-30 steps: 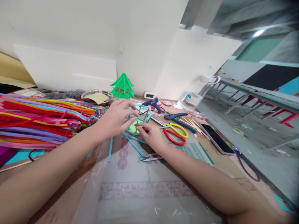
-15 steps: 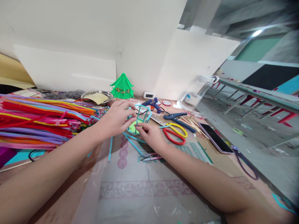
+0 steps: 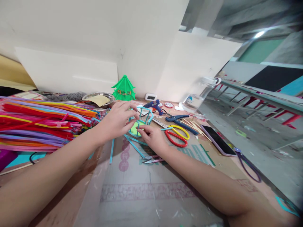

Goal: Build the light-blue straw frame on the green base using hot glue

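Note:
A small cage-like frame of teal sticks (image 3: 145, 115) stands on the table over a green paper base. My left hand (image 3: 117, 120) grips its left side, fingers curled round the upper sticks. My right hand (image 3: 152, 137) pinches one upright stick near the frame's bottom front. Loose teal sticks (image 3: 133, 146) lie on the mat just below both hands.
A thick pile of coloured pipe cleaners (image 3: 42, 123) fills the left. Red and yellow scissors (image 3: 176, 135), a blue glue gun (image 3: 155, 105), blue pliers (image 3: 180, 121), a phone (image 3: 217, 136), a green paper tree (image 3: 123, 88), a metal bowl (image 3: 98, 98) and small snips (image 3: 151, 160) lie about.
Hardly anything moved. My right hand's fingers shifted slightly on the upright stick, and the view drifted a little.

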